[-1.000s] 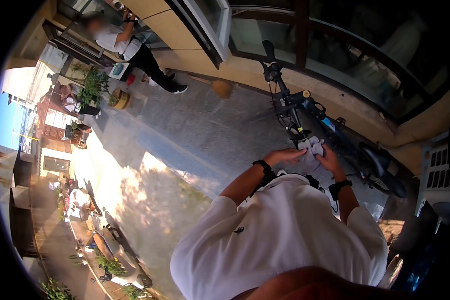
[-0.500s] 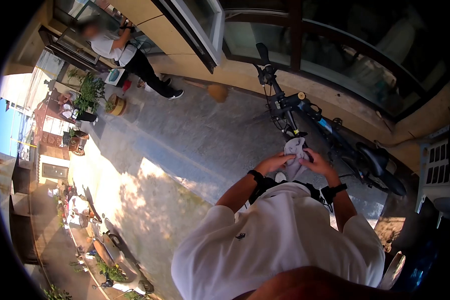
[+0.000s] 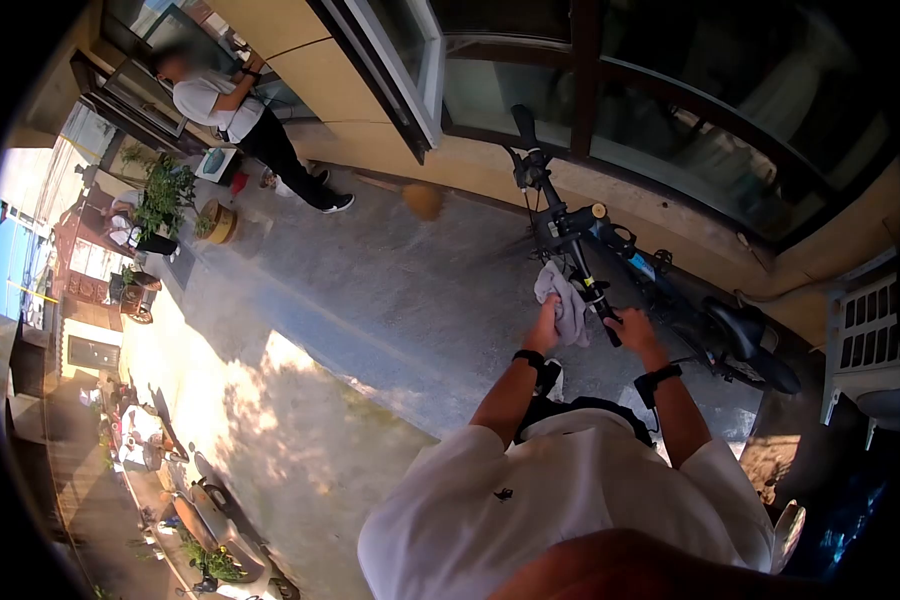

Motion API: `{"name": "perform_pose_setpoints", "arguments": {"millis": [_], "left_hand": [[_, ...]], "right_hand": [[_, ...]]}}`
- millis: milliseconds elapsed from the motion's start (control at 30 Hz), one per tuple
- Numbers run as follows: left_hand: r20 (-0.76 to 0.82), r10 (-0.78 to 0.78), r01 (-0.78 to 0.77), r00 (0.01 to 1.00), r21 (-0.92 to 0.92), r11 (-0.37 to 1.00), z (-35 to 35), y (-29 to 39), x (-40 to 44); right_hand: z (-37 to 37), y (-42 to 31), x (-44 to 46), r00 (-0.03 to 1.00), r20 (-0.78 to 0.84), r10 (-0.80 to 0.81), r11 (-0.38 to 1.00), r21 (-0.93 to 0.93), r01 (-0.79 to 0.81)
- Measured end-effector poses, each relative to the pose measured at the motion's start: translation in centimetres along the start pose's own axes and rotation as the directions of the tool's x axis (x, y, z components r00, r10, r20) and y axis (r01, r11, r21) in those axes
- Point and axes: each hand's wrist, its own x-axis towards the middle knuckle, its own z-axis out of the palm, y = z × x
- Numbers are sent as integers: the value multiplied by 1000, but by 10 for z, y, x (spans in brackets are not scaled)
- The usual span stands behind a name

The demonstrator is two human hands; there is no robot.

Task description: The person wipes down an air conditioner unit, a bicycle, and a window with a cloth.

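In the head view, my left hand is closed on a light grey cloth, which hangs in loose folds beside the near half of a bicycle handlebar. My right hand grips the near end of that handlebar. The bicycle has a dark frame with blue markings and stands alongside the wall. Its black saddle lies to the right of my right hand. Black bands circle both my wrists.
Large windows line the wall behind the bicycle, and one window frame juts outward. A person stands further along the wall near a potted plant. A broom head lies on the paving. An outdoor unit is at right.
My hands have moved apart; both were on the cloth before. The left has carried the cloth up and left beside the handlebar, and the right has let go of it and taken the handlebar end.
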Motion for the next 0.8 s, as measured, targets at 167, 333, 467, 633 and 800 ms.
{"name": "perform_pose_setpoints", "arguments": {"millis": [167, 333, 467, 633, 800], "left_hand": [[-116, -165, 182, 979, 147, 972, -29, -59, 9], [13, -222, 176, 975, 567, 805, -65, -64, -25], [-125, 2, 3, 992, 38, 999, -31, -18, -44], [-4, 253, -253, 967, -36, 967, -41, -45, 23], [-161, 328, -181, 931, 577, 796, 9, -79, -10]], "right_hand": [[-2, 3, 0, 996, -43, -72, 997, -5, 72], [-7, 8, -3, 988, -32, -151, 984, 87, 154], [-11, 13, 1, 973, -13, -231, 964, 131, 230], [-23, 24, 18, 913, 104, -394, 919, 16, 394], [-39, 27, 19, 846, 141, -514, 845, -87, 528]]}}
